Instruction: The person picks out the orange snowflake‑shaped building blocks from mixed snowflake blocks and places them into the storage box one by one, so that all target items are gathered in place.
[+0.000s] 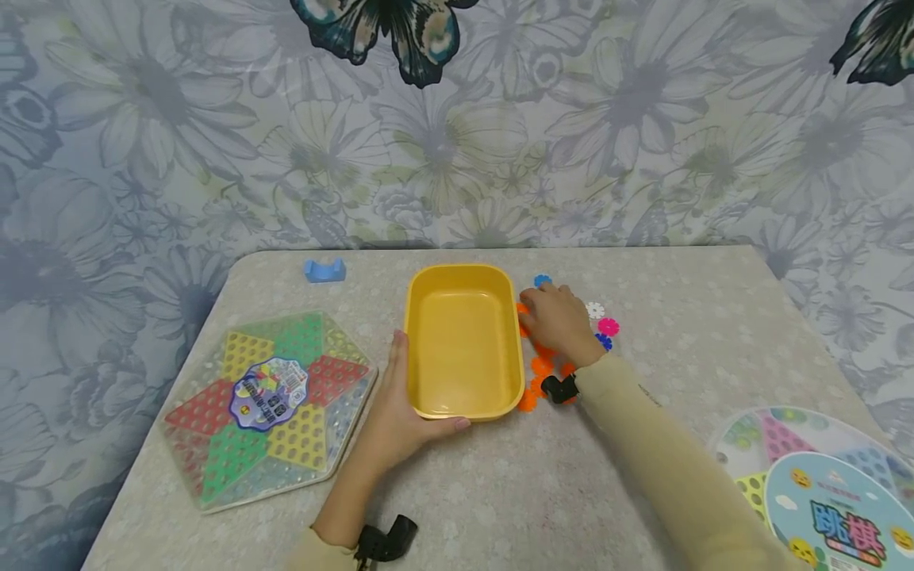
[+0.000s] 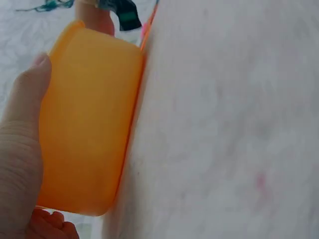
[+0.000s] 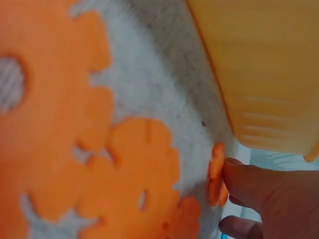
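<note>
An empty yellow plastic tray (image 1: 464, 341) stands in the middle of the table. My left hand (image 1: 400, 420) grips its near left corner, fingers along the left wall and thumb across the near side. To the right of the tray, my right hand (image 1: 560, 321) reaches down among orange flower-shaped plastic discs (image 1: 528, 400). Between its thumb and fingers, the right wrist view shows an orange disc (image 3: 215, 174) tipped on edge close to the tray's wall. More orange discs lie flat and overlapping nearby; the hand hides part of the group in the head view.
Blue (image 1: 543, 280), white (image 1: 596, 310) and pink (image 1: 608, 326) discs lie around the right hand. A hexagonal Chinese checkers box (image 1: 236, 468) is at left, a round game box (image 1: 821, 507) at front right. A blue plastic piece (image 1: 324, 271) sits near the wall.
</note>
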The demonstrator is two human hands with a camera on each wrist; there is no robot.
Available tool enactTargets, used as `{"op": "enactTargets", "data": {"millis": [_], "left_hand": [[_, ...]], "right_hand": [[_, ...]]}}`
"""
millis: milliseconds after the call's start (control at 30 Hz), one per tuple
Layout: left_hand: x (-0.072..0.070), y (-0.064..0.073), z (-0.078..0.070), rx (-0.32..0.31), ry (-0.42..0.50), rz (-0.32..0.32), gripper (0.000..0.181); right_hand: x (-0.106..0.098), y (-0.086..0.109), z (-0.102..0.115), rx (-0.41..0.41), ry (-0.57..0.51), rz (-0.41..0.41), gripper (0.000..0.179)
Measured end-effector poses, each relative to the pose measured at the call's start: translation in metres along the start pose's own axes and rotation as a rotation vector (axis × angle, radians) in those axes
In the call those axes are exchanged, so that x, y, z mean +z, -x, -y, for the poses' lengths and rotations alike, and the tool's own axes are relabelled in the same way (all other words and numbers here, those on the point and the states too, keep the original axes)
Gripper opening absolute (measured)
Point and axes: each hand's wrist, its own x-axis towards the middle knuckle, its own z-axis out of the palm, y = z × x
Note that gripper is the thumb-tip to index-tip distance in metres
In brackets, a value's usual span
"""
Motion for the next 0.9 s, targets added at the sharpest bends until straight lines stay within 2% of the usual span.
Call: {"op": "enactTargets", "data": {"millis": [167, 367, 467, 633, 900], "left_hand": [[0.006, 0.0, 0.004, 0.001, 0.055, -0.019, 0.148], [0.011, 0.0, 0.008, -0.004, 0.154, -0.04, 0.146], [0.013, 0.001, 0.009, -0.012, 0.203, -0.046, 0.146], [0.015, 0.001, 0.011, -0.02, 0.24, -0.058, 0.147], [0.018, 0.0, 0.013, -0.015, 0.315, -0.064, 0.148]], "right_hand": [[0.005, -0.006, -0.004, 0.019, -0.026, -0.02, 0.035], [0.002, -0.004, -0.01, 0.053, -0.183, 0.004, 0.031], [0.0, -0.002, -0.014, 0.058, -0.225, 0.022, 0.03], [-0.003, -0.002, -0.02, 0.036, -0.217, 0.041, 0.032], [-0.007, -0.003, -0.031, 0.017, -0.227, 0.049, 0.049]]}}
